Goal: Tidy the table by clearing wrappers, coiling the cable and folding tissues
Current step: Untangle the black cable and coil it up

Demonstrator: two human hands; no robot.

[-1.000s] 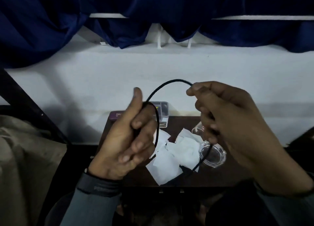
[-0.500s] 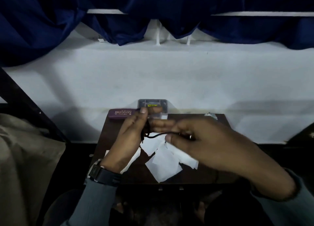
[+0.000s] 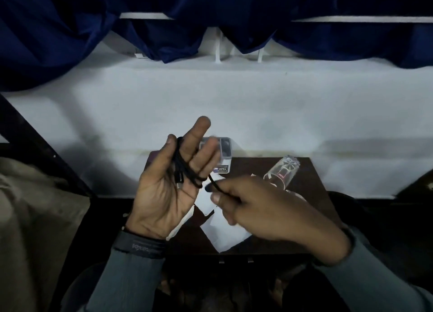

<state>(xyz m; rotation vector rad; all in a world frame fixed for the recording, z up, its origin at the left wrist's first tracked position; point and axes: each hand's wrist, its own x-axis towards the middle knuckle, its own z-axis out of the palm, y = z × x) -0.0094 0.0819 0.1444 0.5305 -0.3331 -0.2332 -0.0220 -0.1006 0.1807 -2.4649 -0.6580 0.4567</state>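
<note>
Item: black cable (image 3: pixel 185 168), partly coiled, raised above the table (image 3: pixel 311 185) near its 10 o'clock corner. Several turns lie over the left hand (image 3: pixel 168 189), running from the cleft between thumb and forefinger down across the palm to a crossing at the base of the fingers; a metal-tipped plug rests on the palm. The free tail leads off toward 4 o'clock into the right hand (image 3: pixel 269 213). Step in hand, as judged: winding the last of the tail onto the coil. Method advised: keep light, even tension on the tail, lay each turn beside the previous one rather than across it, keep the left fingers spread so the loops match in size, and leave enough tail to tuck through. Risk: turns slipping off the fingertips if tension goes slack. Left hand: palm up, fingers apart and mostly straight, forefinger pointing to 12 o'clock, thumb alongside the strands; whether it presses them cannot be told. Right hand: knuckles up, thumb and forefinger pinched together on the tail, other fingers curled beneath. Beneath the hands: white tissues (image 3: pixel 225 234), unfolded, overlapping at table centre. At 1 o'clock: clear cup (image 3: pixel 281 171) lying on its side. At 12 o'clock: small box (image 3: pixel 225 157) against the wall. Above: blue curtain (image 3: pixel 70 30).
</note>
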